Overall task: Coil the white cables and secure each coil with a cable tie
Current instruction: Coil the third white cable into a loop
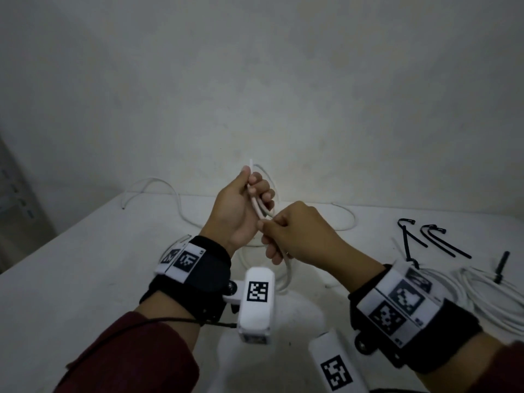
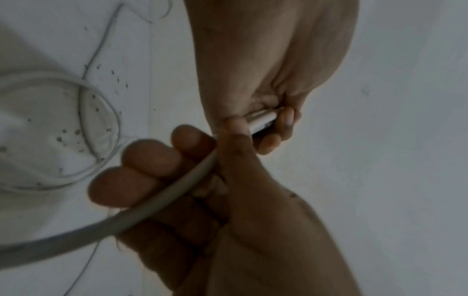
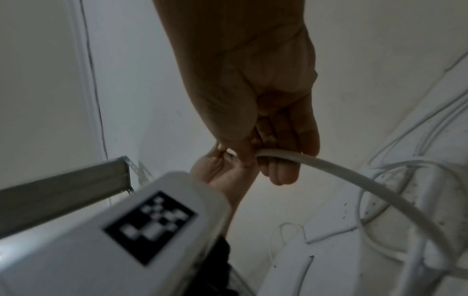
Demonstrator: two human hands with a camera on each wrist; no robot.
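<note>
White desk (image 1: 85, 279) against a plain wall (image 1: 255, 80). Left hand (image 1: 235, 211) was curled round loops of cable (image 1: 259, 207), held above the desk. Right hand (image 1: 297, 234), touching the left, pinched the same cable. Ties (image 1: 433, 239) and a finished coil (image 1: 487, 296) lay right of the hands.

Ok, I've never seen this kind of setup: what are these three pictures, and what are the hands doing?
No robot here: a person wears cameras on the head and on both wrists. The wide picture is the head view; the other two look along each hand. The left hand grips loops of a white cable, and the right hand pinches the same cable just below, feeding it. On the white table lie black cable ties at the far right, a bundle of white cables near the right wrist, and a loose cable behind.
</note>
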